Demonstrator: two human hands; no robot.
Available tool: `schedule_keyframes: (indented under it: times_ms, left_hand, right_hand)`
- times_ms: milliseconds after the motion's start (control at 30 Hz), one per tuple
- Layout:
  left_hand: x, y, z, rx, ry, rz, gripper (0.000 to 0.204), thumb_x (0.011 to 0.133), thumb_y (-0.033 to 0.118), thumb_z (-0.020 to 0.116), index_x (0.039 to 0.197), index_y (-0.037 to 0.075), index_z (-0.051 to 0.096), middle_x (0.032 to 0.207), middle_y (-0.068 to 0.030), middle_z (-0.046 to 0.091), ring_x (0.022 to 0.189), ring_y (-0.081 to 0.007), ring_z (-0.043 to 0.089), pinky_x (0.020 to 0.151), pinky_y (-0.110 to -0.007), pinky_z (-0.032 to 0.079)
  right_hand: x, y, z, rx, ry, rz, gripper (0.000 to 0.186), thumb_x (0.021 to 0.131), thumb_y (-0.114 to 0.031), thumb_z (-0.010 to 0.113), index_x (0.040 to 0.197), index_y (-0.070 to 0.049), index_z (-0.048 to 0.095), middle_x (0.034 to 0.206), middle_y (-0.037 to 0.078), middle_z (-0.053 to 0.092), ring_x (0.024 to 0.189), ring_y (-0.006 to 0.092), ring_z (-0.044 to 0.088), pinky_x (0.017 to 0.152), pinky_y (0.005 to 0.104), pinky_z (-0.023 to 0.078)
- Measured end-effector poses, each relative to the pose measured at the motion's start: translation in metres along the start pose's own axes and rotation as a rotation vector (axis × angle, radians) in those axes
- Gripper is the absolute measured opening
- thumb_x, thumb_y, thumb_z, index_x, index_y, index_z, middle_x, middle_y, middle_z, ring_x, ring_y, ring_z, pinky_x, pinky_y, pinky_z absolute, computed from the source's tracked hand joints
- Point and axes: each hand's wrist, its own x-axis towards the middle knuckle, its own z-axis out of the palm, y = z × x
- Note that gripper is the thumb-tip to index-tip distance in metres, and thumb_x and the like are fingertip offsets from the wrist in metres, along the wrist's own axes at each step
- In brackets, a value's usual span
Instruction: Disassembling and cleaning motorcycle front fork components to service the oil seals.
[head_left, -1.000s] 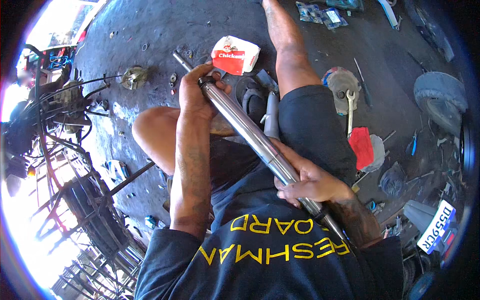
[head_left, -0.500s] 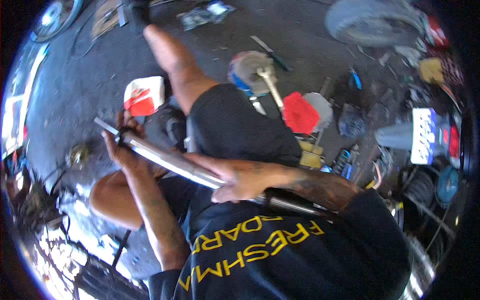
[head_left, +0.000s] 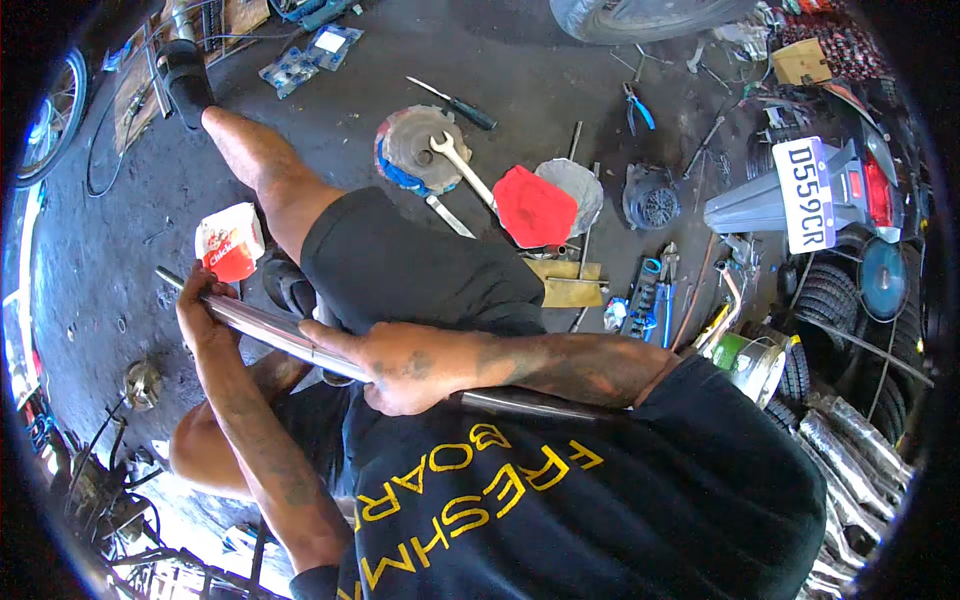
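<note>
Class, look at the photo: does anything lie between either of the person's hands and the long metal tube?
Nothing visible does. The left hand grips the metal tube near its far end, and the right hand wraps around its middle; both touch it directly.

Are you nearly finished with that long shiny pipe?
Done: the metal tube is off the floor, across the lap. In hand: the left hand grips its far end and the right hand its middle. Left: the spanner and pliers lie unused, so probably plenty.

head-worn fisheye, looking steeply down, close
</note>
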Motion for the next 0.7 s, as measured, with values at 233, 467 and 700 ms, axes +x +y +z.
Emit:
schedule_keyframes:
  times_ms: [233, 467, 700]
  left_hand:
    - [-0.019, 0.020, 0.024, -0.115, -0.107, 0.180, 0.033, 0.077, 0.003, 0.058, 0.109, -0.005, 0.054, 0.068, -0.0034, 0.053, 0.050, -0.0126, 0.047, 0.047, -0.026, 0.044]
    - [-0.003, 0.077, -0.008, -0.361, -0.243, 0.152, 0.015, 0.084, 0.016, 0.059, 0.087, 0.001, 0.058, 0.069, -0.0038, 0.055, 0.049, -0.0107, 0.043, 0.043, -0.023, 0.039]
    - [-0.003, 0.071, -0.012, -0.671, -0.112, 0.053, 0.023, 0.086, 0.021, 0.058, 0.088, -0.002, 0.059, 0.066, -0.0068, 0.056, 0.048, -0.0120, 0.042, 0.044, -0.022, 0.040]
  right_hand:
    - [0.002, 0.029, 0.001, 1.030, -0.280, -0.124, 0.098, 0.076, -0.011, 0.068, 0.151, -0.014, 0.006, 0.089, 0.007, 0.051, 0.055, 0.0117, 0.051, 0.049, 0.0244, 0.045]
    - [-0.010, 0.018, -0.002, 1.214, -0.496, -0.040, 0.097, 0.080, -0.011, 0.067, 0.152, -0.021, 0.002, 0.075, 0.004, 0.049, 0.052, 0.0103, 0.050, 0.046, 0.0245, 0.044]
    - [-0.052, 0.010, -0.020, 0.777, -0.400, 0.030, 0.093, 0.081, -0.007, 0.064, 0.151, -0.013, 0.002, 0.077, 0.003, 0.051, 0.057, 0.0084, 0.051, 0.052, 0.0231, 0.044]
